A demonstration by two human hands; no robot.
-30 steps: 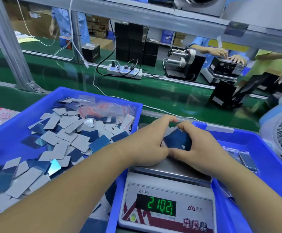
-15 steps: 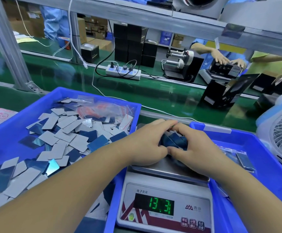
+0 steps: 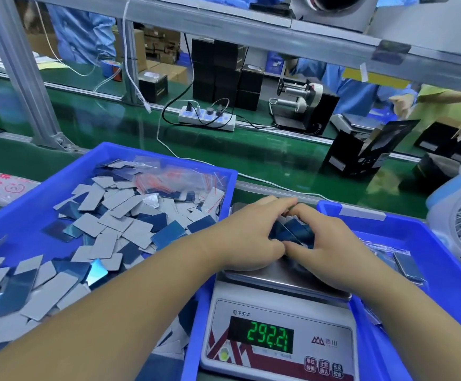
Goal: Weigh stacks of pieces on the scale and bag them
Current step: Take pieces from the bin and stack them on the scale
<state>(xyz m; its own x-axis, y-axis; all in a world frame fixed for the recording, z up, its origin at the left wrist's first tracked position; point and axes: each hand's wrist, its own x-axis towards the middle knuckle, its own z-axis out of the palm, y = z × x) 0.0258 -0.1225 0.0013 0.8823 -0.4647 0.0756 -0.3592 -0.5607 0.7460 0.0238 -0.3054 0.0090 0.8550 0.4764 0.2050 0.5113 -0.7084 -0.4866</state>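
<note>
Cupping one stack [image 3: 292, 233] on one scale [image 3: 280, 320] (two hands [image 3: 254, 237]).

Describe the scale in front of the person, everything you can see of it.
The scale is a white plastic benchtop unit with a bare metal pan on top. Its sloped front carries a green digital display reading 292.2, a red-and-white graphic, a logo and three buttons at lower right. It sits between two blue trays. The left hand and right hand rest on the pan, gathering a stack of blue pieces.
</note>
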